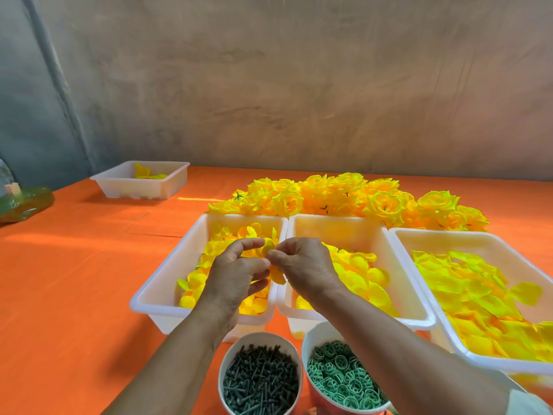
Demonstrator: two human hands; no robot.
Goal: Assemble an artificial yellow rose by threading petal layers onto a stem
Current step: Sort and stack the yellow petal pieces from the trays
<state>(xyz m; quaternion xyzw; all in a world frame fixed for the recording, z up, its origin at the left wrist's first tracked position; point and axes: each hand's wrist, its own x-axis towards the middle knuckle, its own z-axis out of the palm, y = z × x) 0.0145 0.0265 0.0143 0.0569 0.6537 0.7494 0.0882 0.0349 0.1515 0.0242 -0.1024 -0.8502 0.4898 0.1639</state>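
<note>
Both my hands meet above the gap between the left white tray [155,295] and the middle white tray [353,226]. Between their fingertips sits a small yellow petal layer [269,248], with more yellow petal hanging below it. My left hand [236,277] pinches it from the left and my right hand [305,268] pinches it from the right. Any stem in the petals is hidden by my fingers. The left tray holds small round petals, the middle tray larger ones [362,274].
A third tray [401,235] at the right holds big flat petals. Finished yellow roses [359,196] lie piled behind the trays. Near me stand a cup of dark stems [260,378] and a cup of green rings [344,375]. Another tray [140,190] sits far left on the orange tablecloth.
</note>
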